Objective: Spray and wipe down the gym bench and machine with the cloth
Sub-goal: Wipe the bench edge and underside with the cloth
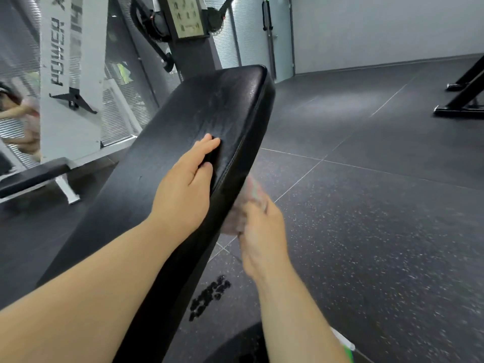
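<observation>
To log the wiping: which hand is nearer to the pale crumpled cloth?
Right. The right hand grips the pale crumpled cloth at the side of the black padded bench; the left hand rests on its top, apart from it.

Left hand (183, 189) on bench (209, 106); cloth (250, 191) against bench's right side.

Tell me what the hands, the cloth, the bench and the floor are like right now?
left hand: flat, fingers straight, resting on top of the bench pad.
right hand: blurred, gripping the cloth.
cloth: bunched, pressed against the pad's right side.
bench pad: black, shiny, far end speckled, maybe droplets.
floor: dark splotches beside the bench.
</observation>
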{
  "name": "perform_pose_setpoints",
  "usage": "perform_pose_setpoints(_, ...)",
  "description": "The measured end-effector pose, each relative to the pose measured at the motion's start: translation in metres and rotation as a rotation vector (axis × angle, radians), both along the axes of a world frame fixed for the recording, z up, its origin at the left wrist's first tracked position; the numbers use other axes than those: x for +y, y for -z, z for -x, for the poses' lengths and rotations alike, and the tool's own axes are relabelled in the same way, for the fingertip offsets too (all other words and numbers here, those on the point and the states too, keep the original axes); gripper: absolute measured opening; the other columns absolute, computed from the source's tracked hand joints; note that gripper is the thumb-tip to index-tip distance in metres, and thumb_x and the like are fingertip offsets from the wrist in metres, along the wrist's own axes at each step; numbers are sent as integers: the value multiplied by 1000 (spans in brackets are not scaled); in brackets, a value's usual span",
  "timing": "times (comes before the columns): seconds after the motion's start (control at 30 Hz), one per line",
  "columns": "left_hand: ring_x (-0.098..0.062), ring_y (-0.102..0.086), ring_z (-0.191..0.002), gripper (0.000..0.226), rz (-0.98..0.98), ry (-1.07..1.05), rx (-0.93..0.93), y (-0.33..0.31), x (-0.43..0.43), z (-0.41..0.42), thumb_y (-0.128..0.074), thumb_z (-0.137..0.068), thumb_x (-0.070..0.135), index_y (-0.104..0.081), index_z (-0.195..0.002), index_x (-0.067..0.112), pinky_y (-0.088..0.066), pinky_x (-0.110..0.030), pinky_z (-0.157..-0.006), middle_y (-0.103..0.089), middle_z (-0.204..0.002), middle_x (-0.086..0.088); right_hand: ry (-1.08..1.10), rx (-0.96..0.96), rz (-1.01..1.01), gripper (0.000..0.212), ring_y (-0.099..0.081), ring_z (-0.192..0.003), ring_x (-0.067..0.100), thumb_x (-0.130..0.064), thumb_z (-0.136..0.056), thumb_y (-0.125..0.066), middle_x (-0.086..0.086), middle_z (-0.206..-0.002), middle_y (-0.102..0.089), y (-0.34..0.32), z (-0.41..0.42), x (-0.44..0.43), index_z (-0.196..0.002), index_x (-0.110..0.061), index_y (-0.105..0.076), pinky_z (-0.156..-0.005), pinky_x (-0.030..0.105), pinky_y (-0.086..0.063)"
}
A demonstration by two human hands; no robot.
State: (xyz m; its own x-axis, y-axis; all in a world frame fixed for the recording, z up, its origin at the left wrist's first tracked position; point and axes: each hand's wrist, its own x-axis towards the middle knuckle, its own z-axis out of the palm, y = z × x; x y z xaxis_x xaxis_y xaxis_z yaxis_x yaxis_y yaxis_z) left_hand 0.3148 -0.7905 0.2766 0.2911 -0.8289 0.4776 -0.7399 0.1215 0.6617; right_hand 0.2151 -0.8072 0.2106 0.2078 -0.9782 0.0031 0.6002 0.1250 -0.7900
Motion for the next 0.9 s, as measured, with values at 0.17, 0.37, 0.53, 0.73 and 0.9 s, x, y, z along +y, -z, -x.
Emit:
perform_pose_setpoints(0.17,15,-32,-130,46,18,-7,34,-1,1,1,-40,-101,8,-55,-134,37,-18,-3,-106,-42,-145,28,-24,52,-65,34,-52,-59,11,14,-87,-38,-2,-59,-58,33,-6,43,-80,-5,-64,-53,16,-43)
perform_pose_setpoints(0.37,19,-41,-124,49,45,-4,102,5,11,-6,-44,-98,2,-63,-121,40,-24,5,-99,-51,-135,32,329,136,167,48,-56,-111,-6,-2,-94,-53,-24,-115,-62,17,25,9,-111,-45,-63,-92,20,-49)
perform_pose_setpoints(0.53,15,-49,-121,60,100,-71,111,23,37,-21,-42,-89,-11,-69,-104,41,-31,-4,-105,-62,-124,27,276,160,488,26,-47,-128,2,-23,-87,-65,-20,-130,-50,-16,12,-10,-110,-32,-71,-108,29,-43)
perform_pose_setpoints(0.73,1,-58,-119,54,145,-34,327,27,45,-31,-36,-84,-16,-75,-95,20,-37,-22,-108,-71,-116,10,392,259,579,23,-56,-114,8,-23,-75,-59,-22,-113,-55,19,-15,17,-93,-26,-74,-98,33,-48)
perform_pose_setpoints(0.9,2,-58,-118,56,144,-3,360,28,45,-29,-35,-82,-18,-74,-95,20,-39,-16,-107,-70,-116,10,366,393,693,23,-61,-105,20,-11,-70,-61,-7,-100,-61,49,-23,60,-88,-21,-72,-94,32,-48)
